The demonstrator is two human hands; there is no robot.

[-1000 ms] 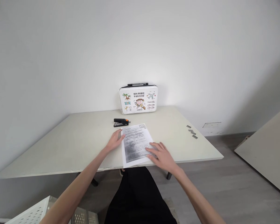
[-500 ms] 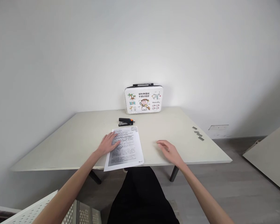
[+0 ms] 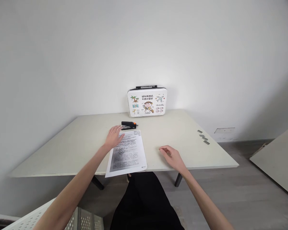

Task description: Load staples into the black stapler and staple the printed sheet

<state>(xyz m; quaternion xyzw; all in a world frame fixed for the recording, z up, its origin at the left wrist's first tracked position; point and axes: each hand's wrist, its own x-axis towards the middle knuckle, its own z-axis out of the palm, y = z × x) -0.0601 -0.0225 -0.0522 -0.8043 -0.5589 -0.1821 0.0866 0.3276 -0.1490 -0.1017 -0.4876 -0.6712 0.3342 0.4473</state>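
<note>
A printed sheet of paper [image 3: 129, 151] lies on the table, its lower edge overhanging the front. Over its upper left part is my left hand [image 3: 114, 136], fingers stretched out and holding nothing. The fingertips come close to the black stapler [image 3: 129, 125] with an orange part, which lies just beyond the paper's top edge; whether they touch it I cannot tell. To the right of the paper, my right hand [image 3: 172, 157] rests low at the table's front, loosely curved, with a gap between thumb and fingers and nothing visible in it.
A white case with cartoon prints [image 3: 147, 103] stands against the wall at the table's [image 3: 62, 143] back. Several grey staple strips [image 3: 205, 138] lie near the right edge. A perforated white basket [image 3: 86, 220] stands below left.
My left hand has moved forward along the paper toward the stapler. My right hand has shifted slightly left and toward me. The stapler and staple strips have stayed in place.
</note>
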